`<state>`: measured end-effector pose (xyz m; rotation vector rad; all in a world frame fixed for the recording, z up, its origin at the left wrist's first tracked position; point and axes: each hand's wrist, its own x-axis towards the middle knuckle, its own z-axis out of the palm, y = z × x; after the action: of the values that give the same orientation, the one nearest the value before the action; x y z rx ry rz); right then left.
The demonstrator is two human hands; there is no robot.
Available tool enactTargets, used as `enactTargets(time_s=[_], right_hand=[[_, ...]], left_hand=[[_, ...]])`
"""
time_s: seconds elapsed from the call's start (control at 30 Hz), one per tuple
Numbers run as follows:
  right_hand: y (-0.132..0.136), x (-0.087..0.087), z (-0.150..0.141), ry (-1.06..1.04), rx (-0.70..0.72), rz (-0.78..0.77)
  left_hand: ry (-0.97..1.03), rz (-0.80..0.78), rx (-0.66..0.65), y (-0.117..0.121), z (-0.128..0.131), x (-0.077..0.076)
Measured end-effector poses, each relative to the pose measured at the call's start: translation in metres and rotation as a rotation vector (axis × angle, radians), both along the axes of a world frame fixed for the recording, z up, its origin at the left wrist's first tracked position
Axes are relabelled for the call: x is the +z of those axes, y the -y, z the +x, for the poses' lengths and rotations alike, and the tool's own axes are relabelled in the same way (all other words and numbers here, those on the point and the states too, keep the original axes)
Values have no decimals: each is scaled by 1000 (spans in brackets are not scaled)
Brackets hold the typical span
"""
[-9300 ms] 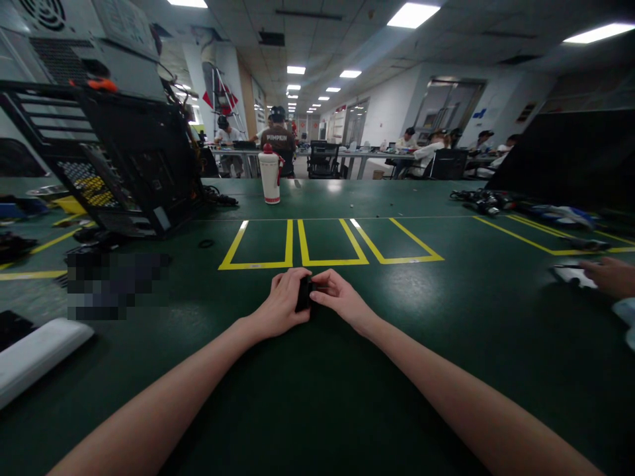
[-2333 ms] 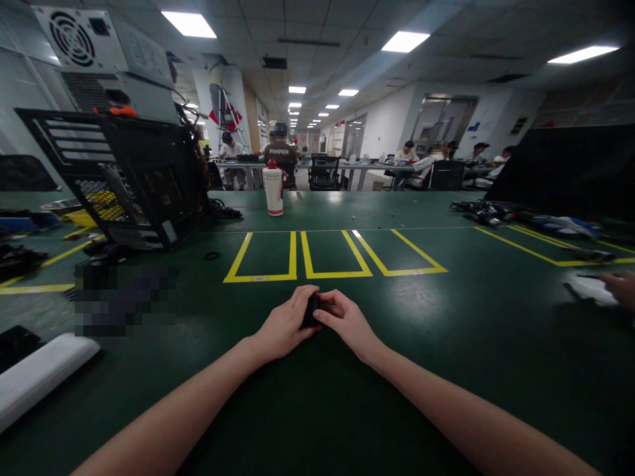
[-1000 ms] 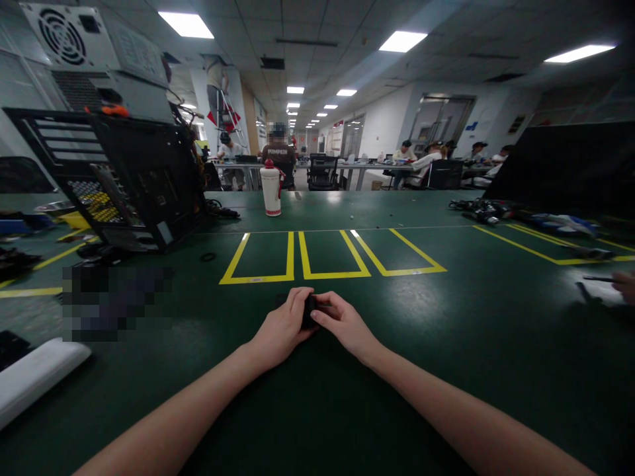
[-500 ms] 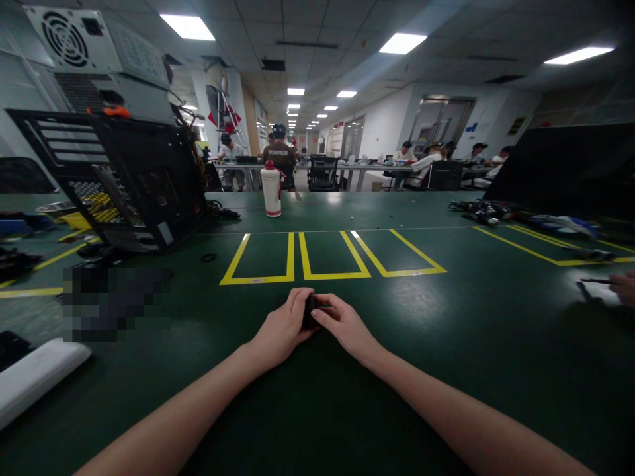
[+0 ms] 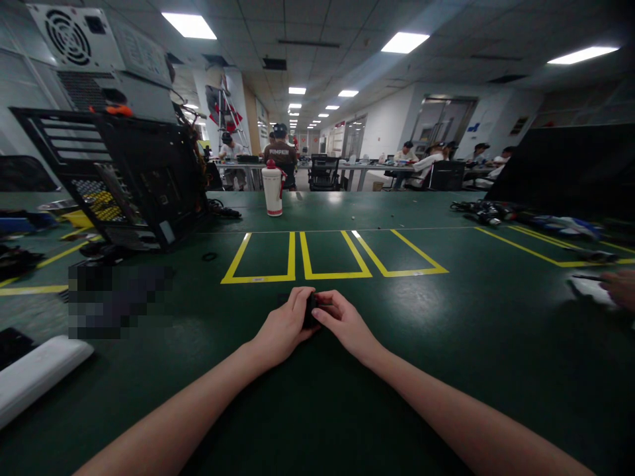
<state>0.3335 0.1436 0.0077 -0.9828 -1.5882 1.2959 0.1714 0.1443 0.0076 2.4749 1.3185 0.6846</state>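
Observation:
Both my hands meet around a small black object (image 5: 310, 312) low over the green table (image 5: 317, 410), just on the near side of the yellow tape outlines. My left hand (image 5: 286, 326) is closed around its left side, fingers over the top. From the right, my right hand (image 5: 344, 324) grips it with thumb and bent fingers. Most of the object is hidden by my fingers, so its kind cannot be made out.
Yellow tape outlines (image 5: 337, 275) lie ahead of my hands. A white bottle (image 5: 273, 192) with a red cap stands beyond. Left are a black computer case (image 5: 149, 178) topped by a power supply (image 5: 74, 39), and a white bar-shaped object (image 5: 44, 377). Another person's hand (image 5: 622, 287) is at right.
My hands stay around the black object with hardly any movement. At the right edge, the other person's hand and the white thing by it have shifted slightly left.

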Motion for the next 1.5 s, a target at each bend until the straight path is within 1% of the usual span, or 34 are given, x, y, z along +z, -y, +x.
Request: enactTargets(time_s=[0.23,0.37,0.57,0.67,0.77,1.0,1.13,1.2,1.33,1.5], right_hand=[[4,1,1,-26,69,27],[7,4,0,-13,42,47],[4,6,0,19,9,26],[4,6,1,36,26,11],[6,6,1,20,57,32],[3,2,-1,-1,32,50],[0,0,0,38,7,23],[2,0,1,49,27,18],[5,0,1,2,70,54],[2,-1,-1,-22,26,67]], left_hand=[[-3,-8,7,0,0,0],[16,7,-6,-1,0,-1],[3,9,-3,-1,0,0],[6,-12,-1,-1,0,0],[2,-15,4,-1,0,0],[1,28,-6,-1,0,0],[0,23,-7,-1,0,0],[2,11,-2,-1,0,1],[-15,-17,20,-1,1,1],[-1,23,3,-2,1,-1]])
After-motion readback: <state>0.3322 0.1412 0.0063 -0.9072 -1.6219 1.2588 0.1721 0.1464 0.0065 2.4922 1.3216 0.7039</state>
